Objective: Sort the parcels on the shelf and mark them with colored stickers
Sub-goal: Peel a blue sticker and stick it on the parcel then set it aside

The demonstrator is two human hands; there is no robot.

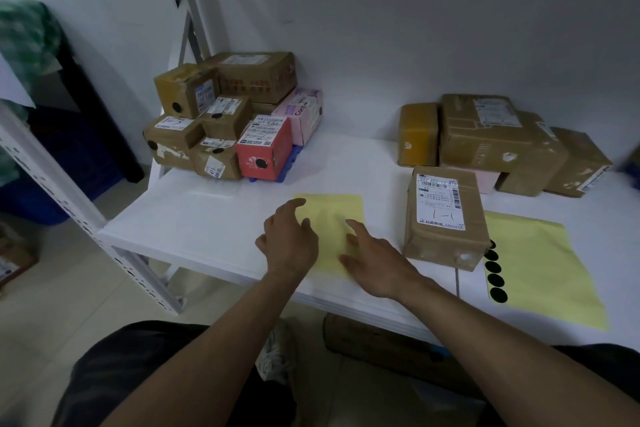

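Both hands hover over a bare yellow sticker sheet near the shelf's front edge. My left hand lies on its left part, fingers relaxed and spread. My right hand reaches over its right part with fingers extended, holding nothing. A brown parcel marked "1-1" stands just right of my right hand. A second yellow sheet with a column of black round stickers lies to its right. At the back left is a pile of parcels bearing black dots, among them a red box.
A second pile of brown parcels sits at the back right of the white shelf. The shelf's white perforated upright stands at the left. Blue bins and a cardboard box sit on the floor below.
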